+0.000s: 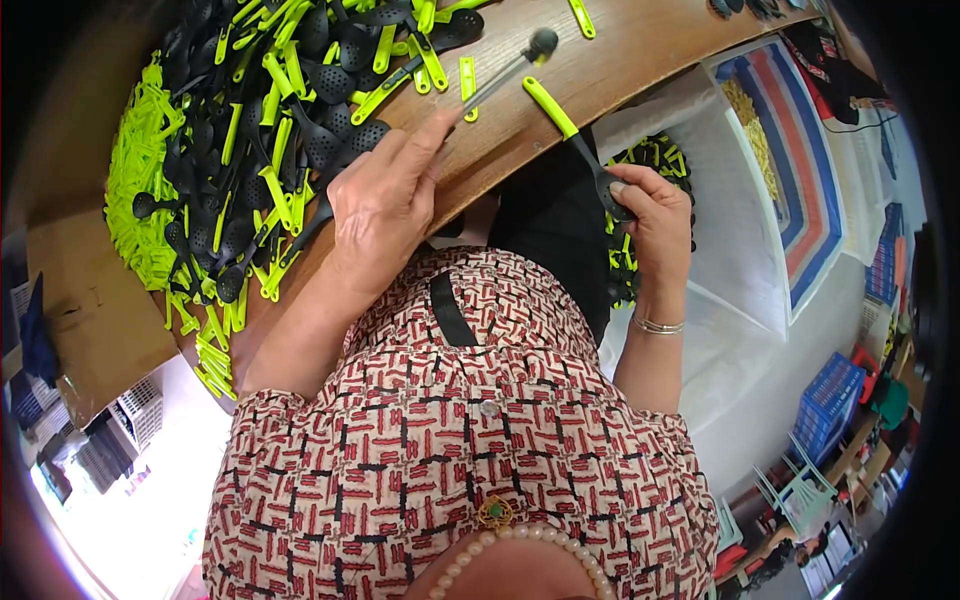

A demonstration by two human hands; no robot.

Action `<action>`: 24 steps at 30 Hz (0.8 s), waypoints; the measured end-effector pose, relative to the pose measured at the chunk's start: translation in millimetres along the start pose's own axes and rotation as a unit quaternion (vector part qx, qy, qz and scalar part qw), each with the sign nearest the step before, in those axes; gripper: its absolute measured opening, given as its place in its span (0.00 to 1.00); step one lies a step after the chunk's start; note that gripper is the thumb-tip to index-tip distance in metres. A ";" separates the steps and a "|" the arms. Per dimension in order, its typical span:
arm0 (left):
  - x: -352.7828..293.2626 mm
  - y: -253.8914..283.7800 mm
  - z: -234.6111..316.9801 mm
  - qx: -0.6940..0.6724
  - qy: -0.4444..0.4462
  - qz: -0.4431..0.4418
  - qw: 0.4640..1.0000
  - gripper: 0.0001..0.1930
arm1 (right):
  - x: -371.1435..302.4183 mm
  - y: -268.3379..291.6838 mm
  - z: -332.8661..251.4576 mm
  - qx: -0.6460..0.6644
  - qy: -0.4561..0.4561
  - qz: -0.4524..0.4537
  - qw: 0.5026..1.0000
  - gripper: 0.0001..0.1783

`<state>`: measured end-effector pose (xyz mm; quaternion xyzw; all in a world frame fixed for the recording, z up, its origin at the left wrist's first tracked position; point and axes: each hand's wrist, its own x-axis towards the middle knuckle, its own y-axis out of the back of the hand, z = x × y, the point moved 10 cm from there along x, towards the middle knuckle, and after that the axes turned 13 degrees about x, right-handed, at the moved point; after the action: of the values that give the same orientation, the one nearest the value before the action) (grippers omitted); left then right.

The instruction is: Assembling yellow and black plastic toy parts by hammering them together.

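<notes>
My left hand (385,190) is closed round a small hammer (500,82) with a thin metal shaft and a dark rounded head, raised over the table's edge. My right hand (655,205) pinches the black bowl of a kitchen spoon (578,138) between thumb and fingers. The spoon's lime green handle points up and left, its end by the table edge. The hammer head is apart from that handle. Beside my left hand spreads a heap of black slotted spoons and ladles (325,85) with lime green handles. Loose green handles (140,190) are piled at the far left.
The brown wooden table (650,40) curves across the top. One green piece (468,88) lies near its front edge. To my right, a large white sack (730,210) stands open, with several green-and-black utensils (655,155) inside. A cardboard sheet (90,290) is at the left.
</notes>
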<state>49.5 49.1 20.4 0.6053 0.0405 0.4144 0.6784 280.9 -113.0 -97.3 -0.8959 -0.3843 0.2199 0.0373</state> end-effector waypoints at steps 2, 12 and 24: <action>-2.5 -7.0 1.8 0.019 -0.014 -0.020 1.000 0.28 | -1.0 3.4 1.2 0.002 -0.002 0.007 1.000 0.13; -12.6 -11.9 22.9 -0.014 -0.059 -0.047 0.997 0.26 | -0.2 4.8 -0.6 -0.003 0.002 0.015 1.000 0.12; -22.1 11.3 -25.3 -0.169 0.078 -0.020 0.982 0.23 | 14.3 63.1 -108.9 -0.514 0.277 0.178 0.792 0.13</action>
<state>15.2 54.7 13.5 0.4467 0.0347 0.4478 0.7738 378.0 -136.0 -19.3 -0.8581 -0.2473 -0.2652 -0.3634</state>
